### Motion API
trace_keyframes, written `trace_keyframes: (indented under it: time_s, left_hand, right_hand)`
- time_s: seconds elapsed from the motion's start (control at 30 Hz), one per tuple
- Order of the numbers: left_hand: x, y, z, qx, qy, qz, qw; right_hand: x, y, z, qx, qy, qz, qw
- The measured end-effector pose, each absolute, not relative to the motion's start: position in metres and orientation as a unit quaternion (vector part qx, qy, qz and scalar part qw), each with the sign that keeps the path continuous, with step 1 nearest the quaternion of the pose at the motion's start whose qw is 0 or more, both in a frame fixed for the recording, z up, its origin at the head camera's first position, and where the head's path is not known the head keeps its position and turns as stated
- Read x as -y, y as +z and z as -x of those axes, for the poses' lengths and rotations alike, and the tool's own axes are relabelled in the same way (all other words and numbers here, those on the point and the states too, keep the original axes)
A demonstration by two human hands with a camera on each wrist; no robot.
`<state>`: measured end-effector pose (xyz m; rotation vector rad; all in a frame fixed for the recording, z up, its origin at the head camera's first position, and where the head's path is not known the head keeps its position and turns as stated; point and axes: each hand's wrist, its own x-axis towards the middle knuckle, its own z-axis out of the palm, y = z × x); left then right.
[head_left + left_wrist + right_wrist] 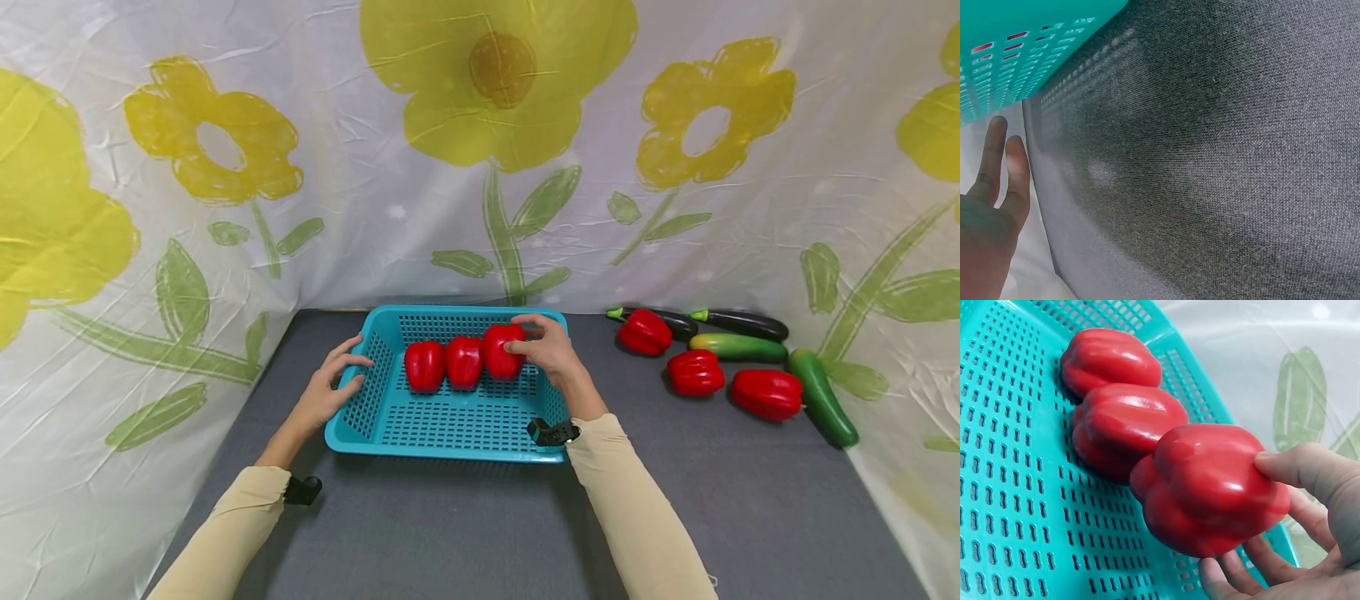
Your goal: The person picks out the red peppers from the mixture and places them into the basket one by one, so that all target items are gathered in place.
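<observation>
The right hand (553,346) pinches a red pepper (501,357) in or just above the blue basket (450,453), beside two matching peppers (424,367). It looks light and firm (glossy skin may slip), best gripped around its broad sides. The left hand (324,393) spreads loosely at the left rim.
</observation>
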<state>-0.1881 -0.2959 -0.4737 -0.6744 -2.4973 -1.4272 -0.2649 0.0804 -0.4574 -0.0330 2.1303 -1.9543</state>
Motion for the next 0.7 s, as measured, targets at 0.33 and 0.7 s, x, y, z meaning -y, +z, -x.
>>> trace_keyframes:
  time_s: [0.33, 0.7]
  left_hand:
    - [0.296, -0.475, 0.189, 0.841, -0.484, 0.223, 0.093]
    - [0.301, -0.484, 0.192, 0.839, -0.487, 0.225, 0.087]
  right_hand:
    - [-0.081, -0.456, 0.264, -0.732, -0.67, 0.015, 0.126]
    - [-0.087, -0.445, 0.263, -0.737, -0.666, 0.054, 0.099]
